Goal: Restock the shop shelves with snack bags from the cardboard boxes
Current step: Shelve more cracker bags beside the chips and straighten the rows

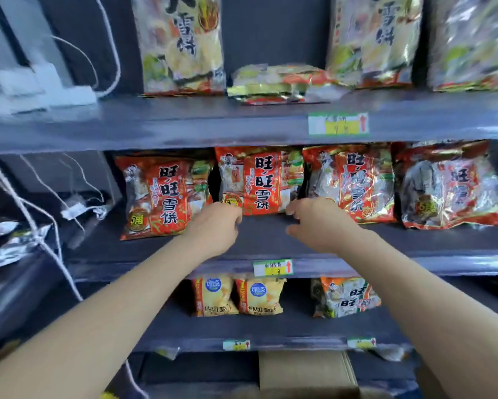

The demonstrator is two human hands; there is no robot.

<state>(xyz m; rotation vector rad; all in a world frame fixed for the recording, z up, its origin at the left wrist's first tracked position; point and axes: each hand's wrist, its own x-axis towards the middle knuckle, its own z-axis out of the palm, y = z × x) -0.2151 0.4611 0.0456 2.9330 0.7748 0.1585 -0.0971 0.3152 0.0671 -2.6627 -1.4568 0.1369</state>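
Both arms reach to the middle shelf (pixel 265 240), where four red snack bags stand in a row. The hands frame the second red bag (pixel 260 182). This bag stands upright on its bottom seam, long axis vertical, top edge just under the shelf above, printed front facing out towards the camera. It sits further back than the first red bag (pixel 155 197) to its left, which stands nearer the shelf's front edge and is turned slightly.

The left hand (pixel 216 226) lies at the bag's lower left corner, its fingers (pixel 236 218) clenched against the foil; whether they actually pinch it I cannot tell. The right hand (pixel 319 220) is at the lower right corner, its fingers (pixel 291 210) bent and touching the bag's edge, the thumb held apart below them with bare shelf showing in the gap, so nothing is grasped there.

On the top shelf a pale bag (pixel 276 82) lies flat between upright ones. Two yellow crisp bags (pixel 236 296) stand side by side on the lower shelf, and a cardboard box (pixel 305 370) sits below that, under the shelving.
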